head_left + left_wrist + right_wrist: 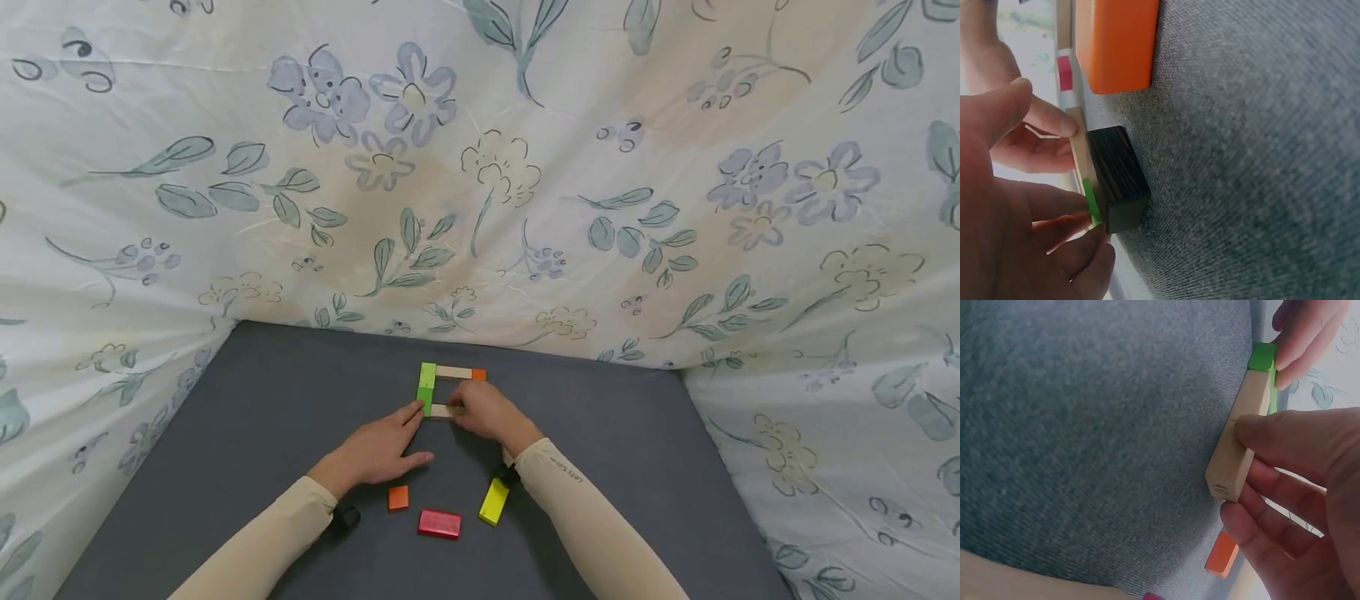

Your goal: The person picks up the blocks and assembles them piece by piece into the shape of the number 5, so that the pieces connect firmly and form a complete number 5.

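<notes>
From my screen, I have both hands over the worktop (262, 433), working at a frame of blocks. The right hand (491, 412) has its grip clamped on the near wooden bar (441, 412): thumb on one long side, fingers at the other, in a plain pinch. That bar lies flat, one end against the green block (425, 402), and I can see a small dark mark on its free end in the right wrist view.

Over to the left hand (378, 450): its grip is apart, thumb spread wide, fingertips touching the green block's outer side. Right beyond it, end to end, sits the light green block (427, 375). From there I follow the far wooden bar (454, 372) across to the far orange block (478, 375), just beyond the right hand.

Nearer me, loose on the worktop: the small orange block (398, 498), the red block (439, 524) and, tilted by the right wrist, the yellow block (493, 502). The left wrist view also gives me a dark block (1119, 178) near the left fingers; that picture is hazy, so I can't say whether they touch.
</notes>
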Action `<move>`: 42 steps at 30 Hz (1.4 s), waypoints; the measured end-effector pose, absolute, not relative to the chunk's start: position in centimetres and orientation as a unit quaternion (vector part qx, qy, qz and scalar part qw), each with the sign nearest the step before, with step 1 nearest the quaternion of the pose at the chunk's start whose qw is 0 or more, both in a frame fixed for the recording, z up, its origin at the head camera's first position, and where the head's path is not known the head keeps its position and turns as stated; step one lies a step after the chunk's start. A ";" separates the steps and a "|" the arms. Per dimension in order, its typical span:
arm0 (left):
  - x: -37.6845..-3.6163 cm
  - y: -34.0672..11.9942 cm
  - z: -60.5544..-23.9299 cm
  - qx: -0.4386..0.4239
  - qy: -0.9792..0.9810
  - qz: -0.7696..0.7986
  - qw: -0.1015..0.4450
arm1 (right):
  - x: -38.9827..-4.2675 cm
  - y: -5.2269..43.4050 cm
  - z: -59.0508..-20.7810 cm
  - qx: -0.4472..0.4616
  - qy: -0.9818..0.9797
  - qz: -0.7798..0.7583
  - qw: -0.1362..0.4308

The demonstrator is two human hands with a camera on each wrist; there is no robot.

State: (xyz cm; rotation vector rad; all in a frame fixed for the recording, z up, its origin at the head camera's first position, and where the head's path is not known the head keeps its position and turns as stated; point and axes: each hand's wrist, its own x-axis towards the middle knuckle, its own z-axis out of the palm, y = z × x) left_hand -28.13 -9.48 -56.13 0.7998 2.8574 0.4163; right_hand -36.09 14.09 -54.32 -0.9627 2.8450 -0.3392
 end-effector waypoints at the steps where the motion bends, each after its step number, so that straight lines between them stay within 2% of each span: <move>1: -28.1 -9.5 -56.1 0.266 0.951 0.140 0.073 | -36.1 14.1 -54.3 -0.318 0.940 -0.112 0.059; 42: -28.0 -9.5 -56.4 0.279 0.941 0.176 0.078 | -35.9 13.9 -54.7 -0.302 0.942 -0.128 0.071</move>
